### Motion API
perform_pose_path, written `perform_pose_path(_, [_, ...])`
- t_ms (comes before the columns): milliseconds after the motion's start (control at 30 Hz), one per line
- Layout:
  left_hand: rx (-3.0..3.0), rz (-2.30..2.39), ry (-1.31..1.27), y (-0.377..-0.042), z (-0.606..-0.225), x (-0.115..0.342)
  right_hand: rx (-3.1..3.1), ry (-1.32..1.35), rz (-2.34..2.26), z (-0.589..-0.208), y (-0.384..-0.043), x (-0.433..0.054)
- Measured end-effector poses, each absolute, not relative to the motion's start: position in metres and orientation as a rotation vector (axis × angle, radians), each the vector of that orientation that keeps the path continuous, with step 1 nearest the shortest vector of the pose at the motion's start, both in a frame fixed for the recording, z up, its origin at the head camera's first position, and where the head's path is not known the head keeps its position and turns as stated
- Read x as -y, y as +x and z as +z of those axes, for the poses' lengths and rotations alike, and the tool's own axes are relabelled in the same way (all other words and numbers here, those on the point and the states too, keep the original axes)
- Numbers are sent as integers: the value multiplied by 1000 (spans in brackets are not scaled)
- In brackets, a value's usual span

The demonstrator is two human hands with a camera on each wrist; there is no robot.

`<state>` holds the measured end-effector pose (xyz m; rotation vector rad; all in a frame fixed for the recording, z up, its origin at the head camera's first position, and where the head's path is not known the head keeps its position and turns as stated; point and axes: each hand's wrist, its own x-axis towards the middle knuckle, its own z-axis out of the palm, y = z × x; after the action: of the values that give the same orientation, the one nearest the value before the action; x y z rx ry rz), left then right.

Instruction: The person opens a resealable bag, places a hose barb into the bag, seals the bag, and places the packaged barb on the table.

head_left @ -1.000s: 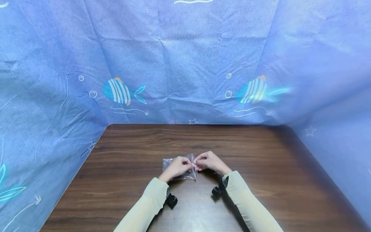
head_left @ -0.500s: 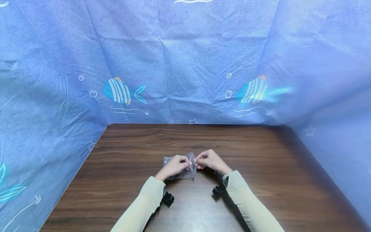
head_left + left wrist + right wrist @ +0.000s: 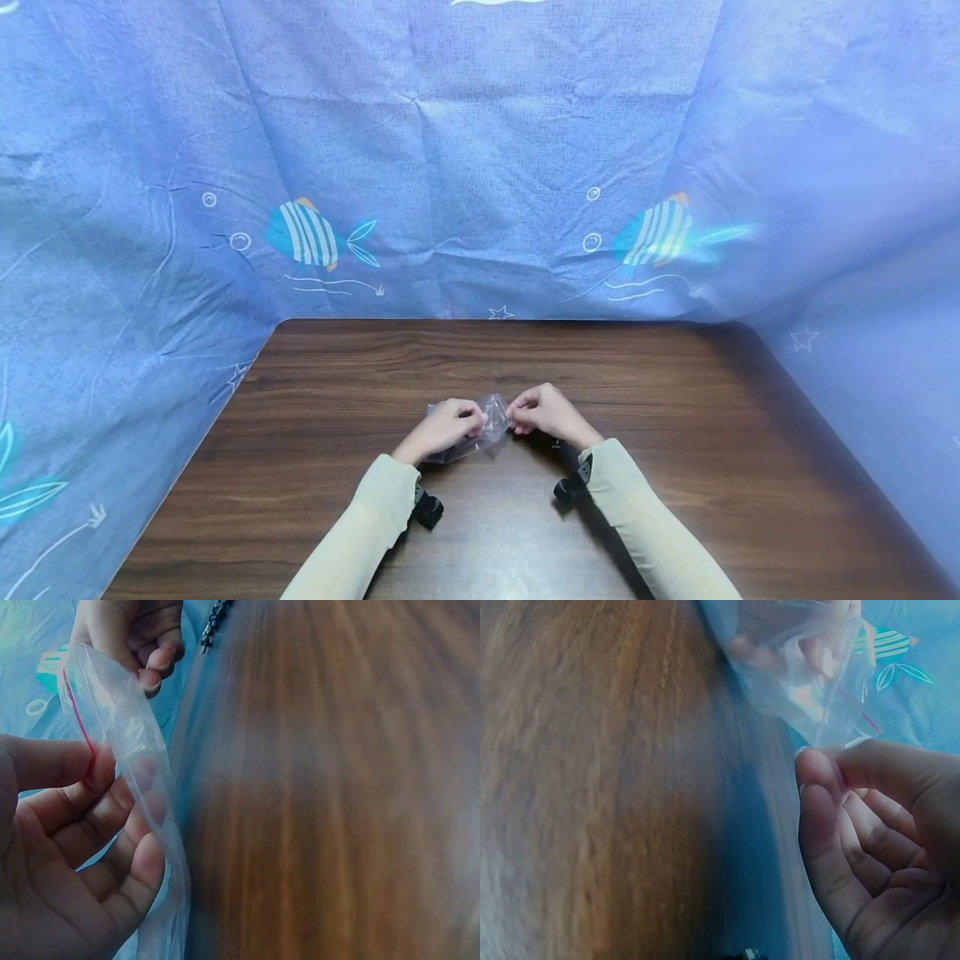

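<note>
A clear zip-lock bag with a red line along its seal is stretched between the two hands near the middle of the table. My left hand pinches it by the red strip, thumb against forefinger; the other fingers curl behind the plastic in the left wrist view. At the opposite end, my right hand pinches the bag's edge between thumb and fingertips. The plastic between them looks slack and wrinkled. A dark, chain-like thing lies on the table near the right wrist, mostly hidden by the right hand and forearm in the head view.
The brown wood-grain table has rounded far corners. Blue cloth printed with fish hangs behind it and along both sides. Black wrist cameras sit under the cuffs of the pale sleeves.
My left hand has drawn away to the left, widening the space between the hands, and the bag's opening end spreads between them. My right hand has shifted only slightly, away from me.
</note>
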<state>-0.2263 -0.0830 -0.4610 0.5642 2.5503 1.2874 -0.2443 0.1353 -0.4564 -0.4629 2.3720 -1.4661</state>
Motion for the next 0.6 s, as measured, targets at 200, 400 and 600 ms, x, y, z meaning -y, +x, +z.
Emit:
perform_pose_path(200, [-2571, 1233, 586, -228, -459, 89, -2423, -492, -1410, -458, -245, -137])
perform_pose_path(400, [-2603, 1200, 608, -228, -457, 92, -2497, -525, -1335, -461, -247, -138])
perform_pose_path(600, [-2626, 1155, 640, -228, -456, 97, -2536, -562, -1281, -461, -246, -141])
